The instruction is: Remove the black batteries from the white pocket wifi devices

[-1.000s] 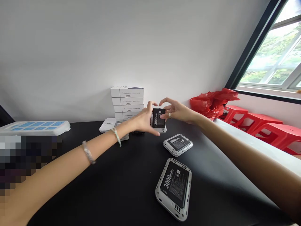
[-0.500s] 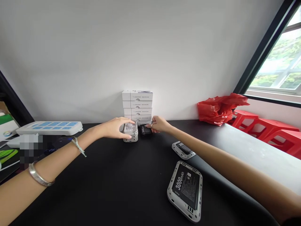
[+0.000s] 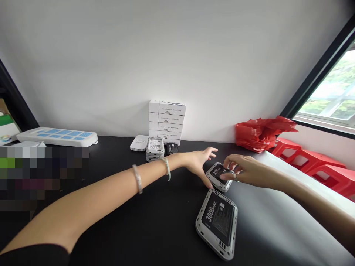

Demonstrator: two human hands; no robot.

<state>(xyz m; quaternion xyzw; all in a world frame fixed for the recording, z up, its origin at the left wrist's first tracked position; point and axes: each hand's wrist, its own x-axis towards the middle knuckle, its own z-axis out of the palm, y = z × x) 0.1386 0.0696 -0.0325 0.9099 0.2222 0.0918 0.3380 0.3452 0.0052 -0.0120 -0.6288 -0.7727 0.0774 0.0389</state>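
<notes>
My left hand (image 3: 200, 165) reaches across with fingers spread and holds nothing. Its thumb is beside the far corner of a larger white device (image 3: 201, 221) that carries a black 3000mAh battery (image 3: 219, 218). Just beyond lies a smaller-looking white device (image 3: 220, 186) with its own black battery (image 3: 217, 170). My right hand (image 3: 240, 168) curves over that device's right side, thumb low over the battery and fingers bent above; thumb and fingertips are apart. Farther back, several white devices (image 3: 155, 147) are stacked beside loose black batteries (image 3: 172, 147), partly hidden by my left forearm.
White boxes (image 3: 168, 119) are piled against the wall. Thin white covers (image 3: 139, 142) lie left of the device stack. A long white case with blue panels (image 3: 61, 135) is at the left. A red plastic bag (image 3: 260, 132) and red stools (image 3: 313, 155) are at the right.
My left hand has left the device stack and moved right. My right hand has left the black batteries and come nearer, over the smaller-looking device. The view has shifted slightly.
</notes>
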